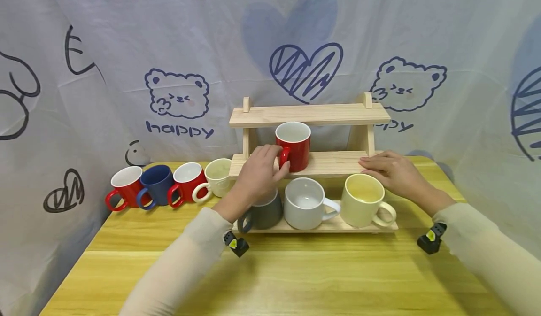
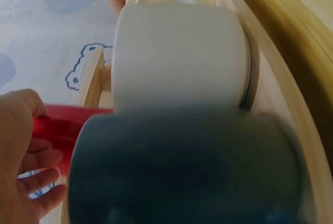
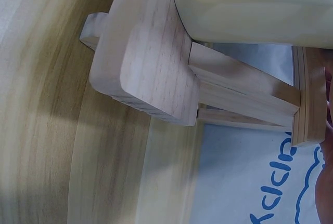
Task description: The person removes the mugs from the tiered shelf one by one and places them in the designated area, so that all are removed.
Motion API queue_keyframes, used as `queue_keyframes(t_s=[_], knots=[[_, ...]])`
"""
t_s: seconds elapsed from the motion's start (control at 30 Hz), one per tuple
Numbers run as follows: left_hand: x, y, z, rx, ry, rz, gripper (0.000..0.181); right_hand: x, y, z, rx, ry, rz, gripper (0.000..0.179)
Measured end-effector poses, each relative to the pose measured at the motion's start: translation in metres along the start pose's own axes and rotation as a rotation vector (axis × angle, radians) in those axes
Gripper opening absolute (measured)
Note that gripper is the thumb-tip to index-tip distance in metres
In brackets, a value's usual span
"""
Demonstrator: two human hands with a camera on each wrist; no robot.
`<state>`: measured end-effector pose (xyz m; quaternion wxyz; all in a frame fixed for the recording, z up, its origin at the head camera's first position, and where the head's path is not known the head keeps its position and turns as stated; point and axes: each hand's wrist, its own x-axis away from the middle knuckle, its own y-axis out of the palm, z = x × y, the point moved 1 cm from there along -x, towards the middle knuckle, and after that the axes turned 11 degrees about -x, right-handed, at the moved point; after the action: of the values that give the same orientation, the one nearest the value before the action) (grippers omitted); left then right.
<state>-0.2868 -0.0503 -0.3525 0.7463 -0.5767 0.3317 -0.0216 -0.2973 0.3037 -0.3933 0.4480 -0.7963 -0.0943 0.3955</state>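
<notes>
My left hand point(image 1: 260, 171) pinches the handle of a red mug point(image 1: 299, 152) standing upright on the rack's middle shelf point(image 1: 334, 162). In the left wrist view, thumb and forefinger meet the red mug point(image 2: 65, 130), the other fingers loosely bent. My right hand point(image 1: 393, 171) rests on the right end of that shelf, fingers fairly straight; only its edge shows in the right wrist view. Below, the bottom shelf bears a dark grey mug point(image 1: 269, 214), partly hidden by my left hand, a white mug point(image 1: 303, 206) and a pale yellow mug point(image 1: 359, 203).
The wooden rack's top shelf point(image 1: 308, 115) rises above the red mug. Left of the rack, another red mug point(image 1: 129, 181), a blue mug point(image 1: 158, 183), a further red mug point(image 1: 189, 179) and a cream mug point(image 1: 220, 177) stand on the table point(image 1: 296, 278). A printed cloth point(image 1: 236, 39) hangs behind.
</notes>
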Motion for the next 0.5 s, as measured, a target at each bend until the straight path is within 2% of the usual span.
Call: queue_keyframes(t_s=[0.2,0.37,0.5], knots=[[-0.001,-0.004,-0.014,0.125,0.061,-0.027,0.032,0.001,0.0,0.001,-0.001,0.016,-0.006,0.031],[0.001,-0.006,-0.023,0.209,0.057,-0.068,0.03,0.001,0.001,0.003,-0.006,0.023,-0.01,0.031],[0.002,-0.007,-0.028,0.332,0.024,-0.112,0.029,0.001,0.001,0.002,-0.008,0.021,-0.009,0.032]])
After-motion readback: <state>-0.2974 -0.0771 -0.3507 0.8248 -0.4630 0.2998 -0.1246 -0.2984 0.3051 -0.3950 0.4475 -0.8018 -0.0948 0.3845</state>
